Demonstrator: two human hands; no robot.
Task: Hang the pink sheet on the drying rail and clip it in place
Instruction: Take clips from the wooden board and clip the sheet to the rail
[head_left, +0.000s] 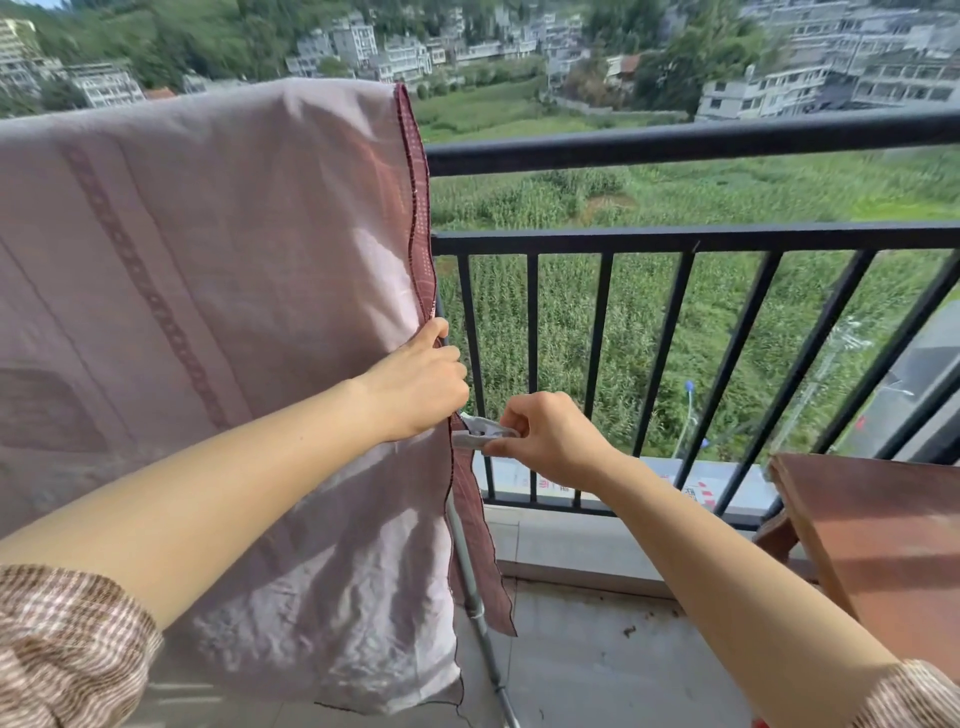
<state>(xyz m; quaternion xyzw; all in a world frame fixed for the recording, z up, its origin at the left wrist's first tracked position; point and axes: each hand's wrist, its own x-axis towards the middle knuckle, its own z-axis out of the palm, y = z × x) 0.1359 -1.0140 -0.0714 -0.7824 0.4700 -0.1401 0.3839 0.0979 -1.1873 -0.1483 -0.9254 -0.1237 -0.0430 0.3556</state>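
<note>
We see the pink sheet (208, 312) draped over the top of the frame, hanging down on the left. Our left hand (415, 384) pinches its right edge, fingers closed on the cloth. Just right, 1 white clip (480, 432) meets that edge; it seems to bite the hem. Our right hand (550, 436) squeezes the clip's tail. Beyond stands the black railing (675, 239).

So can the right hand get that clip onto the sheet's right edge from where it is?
Probably yes. The right hand holds the clip right at the pink sheet's edge, just below the left hand gripping that edge. Nothing sits between them.
</note>
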